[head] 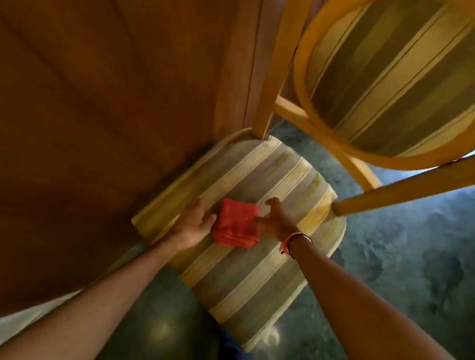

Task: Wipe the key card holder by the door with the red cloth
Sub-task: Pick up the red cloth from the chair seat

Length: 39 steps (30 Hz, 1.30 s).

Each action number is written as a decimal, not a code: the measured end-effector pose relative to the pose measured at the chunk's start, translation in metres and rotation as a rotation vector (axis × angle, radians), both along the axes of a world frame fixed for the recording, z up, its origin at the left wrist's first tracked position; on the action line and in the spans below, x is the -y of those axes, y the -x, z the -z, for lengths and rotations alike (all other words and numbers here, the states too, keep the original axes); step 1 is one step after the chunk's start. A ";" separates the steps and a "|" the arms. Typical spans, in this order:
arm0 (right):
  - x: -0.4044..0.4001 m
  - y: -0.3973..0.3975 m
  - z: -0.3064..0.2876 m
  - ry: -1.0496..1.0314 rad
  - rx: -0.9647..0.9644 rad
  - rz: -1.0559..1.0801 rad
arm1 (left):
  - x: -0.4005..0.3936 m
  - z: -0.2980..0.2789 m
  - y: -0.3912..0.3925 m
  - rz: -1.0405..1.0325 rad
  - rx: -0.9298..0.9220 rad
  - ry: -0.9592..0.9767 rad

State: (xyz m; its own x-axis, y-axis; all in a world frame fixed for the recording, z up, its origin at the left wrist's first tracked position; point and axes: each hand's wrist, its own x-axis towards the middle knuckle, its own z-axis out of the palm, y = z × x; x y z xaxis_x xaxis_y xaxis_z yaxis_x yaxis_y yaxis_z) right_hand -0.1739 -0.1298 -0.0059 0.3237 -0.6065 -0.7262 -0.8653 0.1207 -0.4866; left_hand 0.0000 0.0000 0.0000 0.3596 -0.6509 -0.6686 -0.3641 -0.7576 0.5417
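Both hands, left hand [195, 223] and right hand [277, 221], beside folded red cloth [236, 227] on chair seat [248, 277].

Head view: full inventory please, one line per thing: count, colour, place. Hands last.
red cloth: 1, red, folded, lying on the chair seat between the two hands
chair seat: 1, striped beige and olive fabric, centre, below the hands
chair back: 1, oval, yellow wooden frame with striped padding, upper right
wooden panel: 1, brown, fills the left side; door or wardrobe, cannot tell
floor: dark grey-green, mottled, right and bottom
wristband: 1, orange-red with a dark band, on the right wrist
key card holder: not in view
left hand: open, at the cloth's left edge
right hand: open, fingers spread, at the cloth's right edge
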 end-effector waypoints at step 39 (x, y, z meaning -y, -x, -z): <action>-0.050 -0.139 -0.534 0.214 1.273 -0.044 | -0.075 -0.539 -0.082 -0.495 -0.259 1.175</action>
State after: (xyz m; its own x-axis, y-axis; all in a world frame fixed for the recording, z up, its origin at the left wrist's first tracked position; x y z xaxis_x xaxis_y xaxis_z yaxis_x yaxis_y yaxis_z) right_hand -0.0352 -0.0800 0.5279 0.7345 -0.6434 0.2159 0.2174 -0.0782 -0.9729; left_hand 0.0823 0.0751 0.5394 0.6756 -0.7272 0.1216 0.0302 0.1921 0.9809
